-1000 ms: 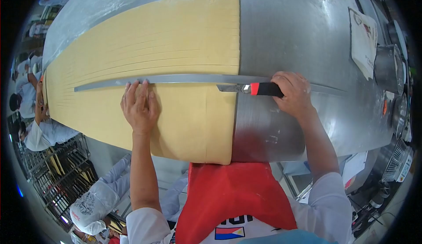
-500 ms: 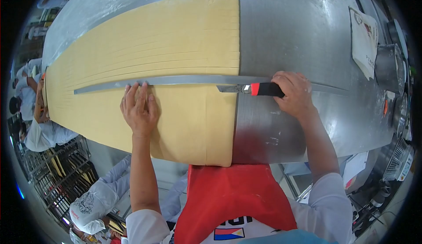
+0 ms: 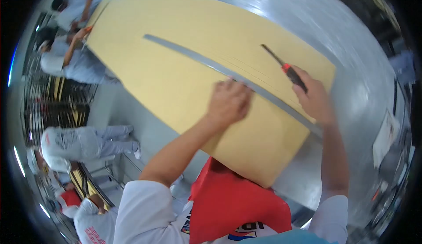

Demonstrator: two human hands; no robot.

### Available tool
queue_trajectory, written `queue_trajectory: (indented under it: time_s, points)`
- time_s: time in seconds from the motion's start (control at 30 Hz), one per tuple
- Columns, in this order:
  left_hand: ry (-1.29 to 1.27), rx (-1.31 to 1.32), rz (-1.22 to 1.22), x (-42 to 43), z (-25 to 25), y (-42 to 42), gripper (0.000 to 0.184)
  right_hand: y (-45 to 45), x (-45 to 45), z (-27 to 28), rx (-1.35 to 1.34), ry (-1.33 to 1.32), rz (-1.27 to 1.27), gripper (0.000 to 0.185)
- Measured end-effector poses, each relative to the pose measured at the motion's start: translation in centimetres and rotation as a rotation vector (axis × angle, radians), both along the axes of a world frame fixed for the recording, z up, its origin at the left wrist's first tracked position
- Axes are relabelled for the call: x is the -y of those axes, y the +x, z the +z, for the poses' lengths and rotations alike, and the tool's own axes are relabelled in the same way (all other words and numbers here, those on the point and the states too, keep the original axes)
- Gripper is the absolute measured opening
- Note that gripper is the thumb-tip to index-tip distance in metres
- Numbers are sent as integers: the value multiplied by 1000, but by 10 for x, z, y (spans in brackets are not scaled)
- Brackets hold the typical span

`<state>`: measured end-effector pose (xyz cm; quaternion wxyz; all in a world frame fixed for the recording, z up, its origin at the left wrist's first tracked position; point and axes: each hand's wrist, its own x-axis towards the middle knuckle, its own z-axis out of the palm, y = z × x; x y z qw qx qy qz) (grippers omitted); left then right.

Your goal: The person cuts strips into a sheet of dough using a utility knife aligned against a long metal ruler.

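Observation:
A large sheet of yellow dough (image 3: 184,107) covers much of the metal table. Across it, at a slant, lies a long metal ruler (image 3: 189,55), its near right end reaching past the dough's edge. My left hand (image 3: 229,103), blurred, has its fingers curled at the ruler's edge near the middle. In my right hand (image 3: 313,96) is a utility knife (image 3: 293,74) with a black and red handle. Its blade points up and left above the dough, apart from the ruler. Several fine parallel cut lines show beyond the ruler.
Co-workers stand along the far left end of the dough, one hand (image 3: 81,33) there holding a red-handled tool. Another person (image 3: 72,143) is near the tray racks (image 3: 57,107) at left. A white printed sheet (image 3: 387,138) lies on the metal table (image 3: 356,99) at right.
My view has turned, so the dough and ruler now slant. The knife has lifted away from the ruler's edge and points up. My left hand sits nearer the ruler's middle, fingers more curled.

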<state>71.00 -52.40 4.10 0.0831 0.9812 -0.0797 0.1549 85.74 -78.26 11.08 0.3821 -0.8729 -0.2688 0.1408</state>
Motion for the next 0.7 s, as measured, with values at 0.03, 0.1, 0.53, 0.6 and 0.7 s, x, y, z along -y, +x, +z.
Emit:
queue_trajectory:
  time_s: [0.03,0.1,0.53,0.6,0.7]
  points:
    - [-5,-6,-8,3,2,-5,41,3,-36,-12,97,68,146,48]
    - [11,23,-26,10,1,-13,43,6,-108,-11,147,51,338,58]
    - [71,-164,-229,-11,-20,13,41,41,-453,-23,27,-270,453,61]
    - [37,-161,-178,-11,-20,13,41,41,-463,-22,12,-329,449,61]
    - [-56,-91,-78,3,-31,16,41,43,-466,-26,31,-336,458,61]
